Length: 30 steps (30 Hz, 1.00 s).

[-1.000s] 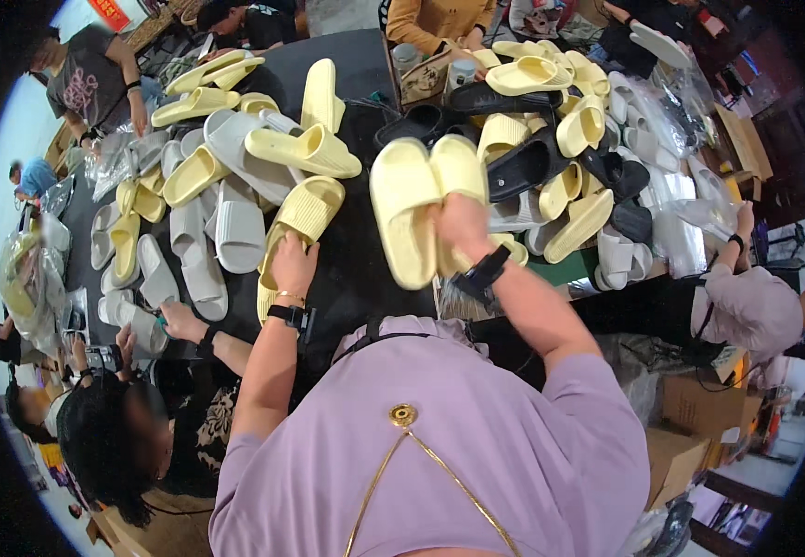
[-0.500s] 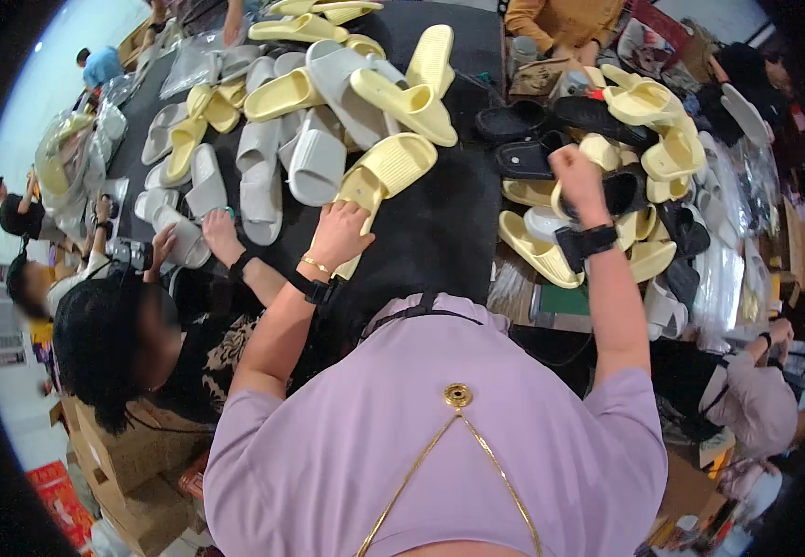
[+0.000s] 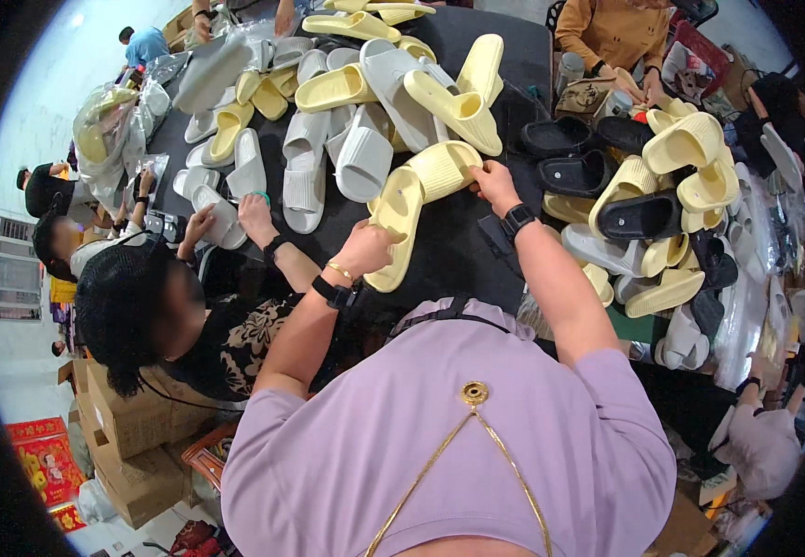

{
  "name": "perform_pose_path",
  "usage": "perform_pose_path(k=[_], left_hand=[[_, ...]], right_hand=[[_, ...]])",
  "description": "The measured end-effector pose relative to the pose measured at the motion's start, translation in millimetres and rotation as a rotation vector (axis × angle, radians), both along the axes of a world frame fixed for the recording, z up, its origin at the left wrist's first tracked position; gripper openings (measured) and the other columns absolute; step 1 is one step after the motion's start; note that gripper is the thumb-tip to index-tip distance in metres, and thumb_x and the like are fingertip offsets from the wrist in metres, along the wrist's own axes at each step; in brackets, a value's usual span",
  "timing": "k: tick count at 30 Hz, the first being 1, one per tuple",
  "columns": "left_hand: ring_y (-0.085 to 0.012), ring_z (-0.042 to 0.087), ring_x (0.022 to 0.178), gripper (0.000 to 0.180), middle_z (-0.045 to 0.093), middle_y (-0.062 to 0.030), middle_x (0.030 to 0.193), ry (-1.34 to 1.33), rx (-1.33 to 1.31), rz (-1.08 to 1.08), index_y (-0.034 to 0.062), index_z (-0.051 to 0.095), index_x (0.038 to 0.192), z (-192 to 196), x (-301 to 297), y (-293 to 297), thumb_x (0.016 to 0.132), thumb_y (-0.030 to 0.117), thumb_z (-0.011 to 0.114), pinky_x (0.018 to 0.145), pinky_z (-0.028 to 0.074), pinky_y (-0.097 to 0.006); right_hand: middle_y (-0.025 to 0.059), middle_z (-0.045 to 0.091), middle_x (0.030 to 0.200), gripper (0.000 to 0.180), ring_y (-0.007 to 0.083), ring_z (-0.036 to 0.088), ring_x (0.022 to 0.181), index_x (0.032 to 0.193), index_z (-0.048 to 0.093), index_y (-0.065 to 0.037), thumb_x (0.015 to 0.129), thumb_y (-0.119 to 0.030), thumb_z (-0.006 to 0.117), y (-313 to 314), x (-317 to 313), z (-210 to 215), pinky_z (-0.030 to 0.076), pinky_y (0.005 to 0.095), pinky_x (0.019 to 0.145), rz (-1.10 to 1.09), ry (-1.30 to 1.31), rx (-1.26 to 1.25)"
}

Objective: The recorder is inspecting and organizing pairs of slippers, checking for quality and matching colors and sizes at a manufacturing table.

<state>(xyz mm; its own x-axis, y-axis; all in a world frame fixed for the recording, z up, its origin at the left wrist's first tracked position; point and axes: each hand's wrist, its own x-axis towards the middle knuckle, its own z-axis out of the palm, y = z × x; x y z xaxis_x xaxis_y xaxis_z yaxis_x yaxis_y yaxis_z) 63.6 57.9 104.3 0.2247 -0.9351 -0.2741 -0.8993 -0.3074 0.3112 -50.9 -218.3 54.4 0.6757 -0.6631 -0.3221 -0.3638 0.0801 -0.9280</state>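
A yellow slide slipper (image 3: 395, 215) with a ribbed strap lies in front of me on the dark table. My left hand (image 3: 368, 249) grips the side of its heel part, thumb over the footbed. My right hand (image 3: 495, 187) pinches the ribbed end at the right; the fingertips are partly hidden. Just beyond it lies another yellow slipper (image 3: 453, 107), and a light grey slipper (image 3: 365, 156) sits to the left.
More grey and yellow slippers spread across the table (image 3: 458, 241). At the right is a heap of yellow, grey and black slippers (image 3: 639, 215). A co-worker's hand (image 3: 256, 221) touches a grey slipper at my left. Another person (image 3: 611, 37) sits at the far right.
My right hand has come left from the heap and taken hold of the yellow slipper. My left hand keeps its grip on it. Slippers in the right heap lie differently, and the view has shifted.
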Motion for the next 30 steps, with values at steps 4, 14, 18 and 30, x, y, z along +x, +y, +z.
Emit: perform_pose_path(k=[4, 14, 18, 30], left_hand=[[-0.0348, 0.066, 0.078, 0.035, 0.068, -0.019, 0.082, 0.232, -0.118, 0.136, 0.0003, 0.067, 0.099, 13, -14, -11, 0.069, 0.018, 0.075, 0.072, 0.052, -0.042], [-0.0172, 0.057, 0.063, 0.034, 0.063, -0.0112, 0.071, 0.702, -0.288, 0.453, -0.0047, 0.064, 0.085, -19, -87, -96, 0.085, 0.03, 0.068, 0.059, 0.046, -0.035], [-0.0296, 0.065, 0.074, 0.034, 0.067, -0.0169, 0.082, 0.421, -0.232, 0.337, -0.0016, 0.066, 0.097, -10, -82, -97, 0.082, 0.029, 0.07, 0.068, 0.051, -0.039], [-0.034, 0.06, 0.088, 0.026, 0.063, -0.017, 0.091, -0.036, -0.342, 0.028, 0.0017, 0.067, 0.083, -58, -72, -127, 0.069, 0.023, 0.072, 0.079, 0.05, -0.043]], right_hand=[[0.0099, 0.066, 0.082, 0.024, 0.0141, 0.063, 0.065, 0.095, 0.06, 0.002, 0.089, -0.02, 0.058, -4, -32, -14, 0.049, 0.0255, 0.056, -0.063, 0.031, 0.031], [0.0159, 0.067, 0.093, 0.029, 0.0203, 0.066, 0.08, 0.102, 0.055, 0.004, 0.096, -0.024, 0.053, -17, -133, -58, 0.054, 0.0303, 0.067, -0.124, -0.022, 0.451], [0.0108, 0.066, 0.09, 0.032, 0.0172, 0.064, 0.075, 0.1, 0.059, -0.001, 0.095, -0.032, 0.056, -15, -155, -46, 0.052, 0.029, 0.067, -0.099, 0.019, 0.359], [0.0036, 0.059, 0.078, 0.022, 0.0082, 0.051, 0.058, 0.096, 0.061, 0.001, 0.094, -0.02, 0.056, -29, -259, -38, 0.04, 0.0224, 0.048, -0.358, 0.068, 0.28]])
